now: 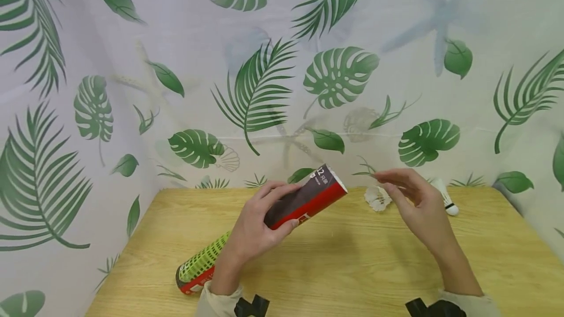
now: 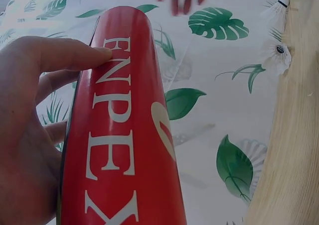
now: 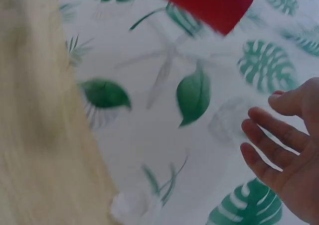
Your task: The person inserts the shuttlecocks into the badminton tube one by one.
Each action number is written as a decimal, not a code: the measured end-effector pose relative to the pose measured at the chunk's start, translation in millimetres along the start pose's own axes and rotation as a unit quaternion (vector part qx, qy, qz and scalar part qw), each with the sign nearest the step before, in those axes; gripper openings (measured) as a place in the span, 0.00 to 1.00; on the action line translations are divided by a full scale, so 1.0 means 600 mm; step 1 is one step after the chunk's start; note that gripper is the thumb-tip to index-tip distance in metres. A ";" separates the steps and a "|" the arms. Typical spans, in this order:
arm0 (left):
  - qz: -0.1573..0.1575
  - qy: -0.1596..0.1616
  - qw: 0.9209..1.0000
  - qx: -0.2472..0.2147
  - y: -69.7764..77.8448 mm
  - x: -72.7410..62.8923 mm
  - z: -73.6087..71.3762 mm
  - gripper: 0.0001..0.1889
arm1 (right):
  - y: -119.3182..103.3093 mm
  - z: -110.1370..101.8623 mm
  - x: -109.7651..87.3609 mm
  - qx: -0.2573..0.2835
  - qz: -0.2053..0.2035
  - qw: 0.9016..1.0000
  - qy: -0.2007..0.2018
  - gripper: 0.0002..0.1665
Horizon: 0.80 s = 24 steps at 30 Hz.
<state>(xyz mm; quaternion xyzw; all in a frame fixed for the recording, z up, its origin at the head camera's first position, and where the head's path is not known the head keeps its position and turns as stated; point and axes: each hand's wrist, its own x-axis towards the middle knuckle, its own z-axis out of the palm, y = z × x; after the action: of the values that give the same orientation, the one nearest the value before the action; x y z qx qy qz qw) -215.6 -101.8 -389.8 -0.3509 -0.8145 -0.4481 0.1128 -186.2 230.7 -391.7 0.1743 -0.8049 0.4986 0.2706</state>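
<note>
My left hand grips a shuttlecock tube around its middle, thumb on the near side. The tube is red and dark grey with a green mesh pattern on its lower part, tilted with its pale-rimmed end up to the right. White letters show on its red side in the left wrist view. My right hand hovers to the right of that end, fingers loosely bent, nothing visible in it. Just behind it on the table lies a white shuttlecock. Another shuttlecock lies farther right, its cork towards me.
A wooden table spreads beneath both hands. White cloth with green leaf prints hangs behind the table's far edge and along its sides. Both shuttlecocks lie close to that far edge.
</note>
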 end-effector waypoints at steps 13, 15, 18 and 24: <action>0.005 0.006 1.000 -0.003 -0.008 0.000 -0.008 0.31 | 0.164 -0.001 -0.022 -0.189 0.027 0.976 -0.101 0.22; 0.004 0.005 1.000 -0.001 -0.009 0.000 -0.007 0.31 | 0.176 0.003 -0.024 -0.189 0.026 0.975 -0.116 0.24; 0.003 0.002 1.000 -0.002 -0.009 0.001 -0.005 0.31 | 0.187 0.007 -0.026 -0.188 0.019 0.973 -0.130 0.25; -0.003 -0.001 1.000 -0.005 -0.010 0.001 -0.006 0.31 | 0.195 0.013 -0.019 -0.216 0.019 0.965 -0.146 0.27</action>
<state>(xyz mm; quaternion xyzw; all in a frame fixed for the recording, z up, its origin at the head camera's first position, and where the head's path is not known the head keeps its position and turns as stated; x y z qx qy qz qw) -220.4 -106.6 -391.0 -0.3495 -0.8136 -0.4517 0.1090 -243.7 275.9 -484.3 0.1666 -0.9275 0.2869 0.1721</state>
